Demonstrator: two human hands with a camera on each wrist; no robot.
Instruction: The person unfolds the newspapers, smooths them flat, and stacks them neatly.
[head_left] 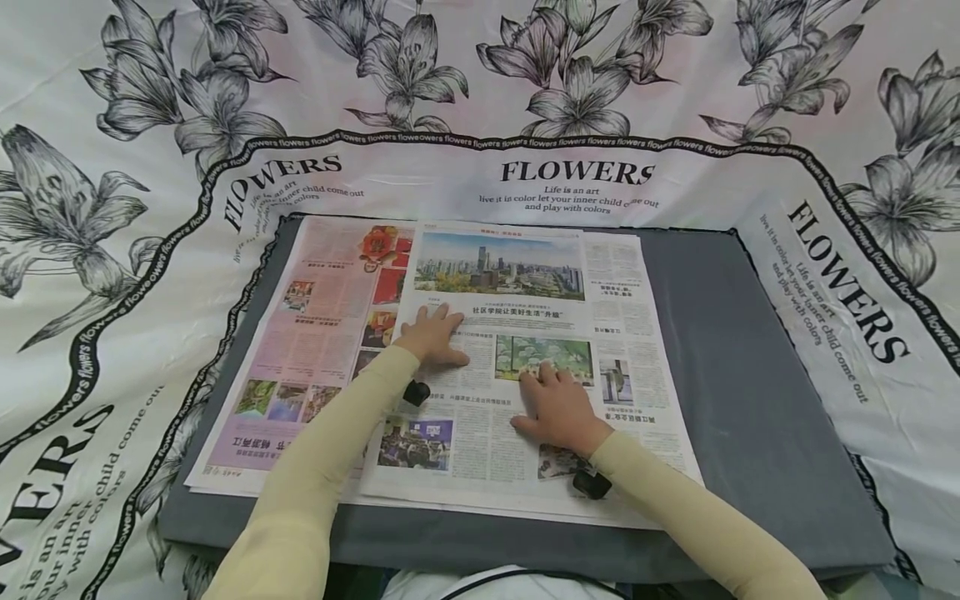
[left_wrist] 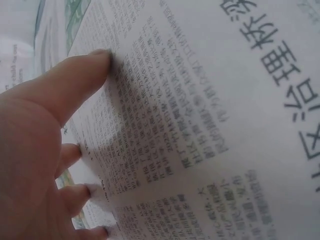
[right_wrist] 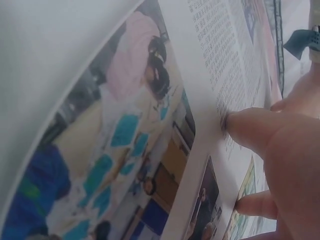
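A newspaper (head_left: 480, 433) lies spread flat, its printed sheets overlapping, with a pinkish page at the left. My left hand (head_left: 433, 335) rests on it just left of the middle, fingers spread. Lower and to the right, my right hand (head_left: 558, 410) also rests on the page, partly over a green photo. In the left wrist view the thumb and fingertips of the left hand (left_wrist: 40, 135) touch the newsprint (left_wrist: 165, 125). The right wrist view has the right hand (right_wrist: 280, 145) with its fingertips on the paper beside a large colour photo (right_wrist: 125, 125). Neither hand holds anything.
Under the newspaper is a dark grey rectangular surface (head_left: 742, 400), showing widely at the right. A white cloth (head_left: 420, 179) with black flower prints surrounds it. Small black devices sit at both wrists. A black cable (head_left: 525, 573) runs along the bottom edge.
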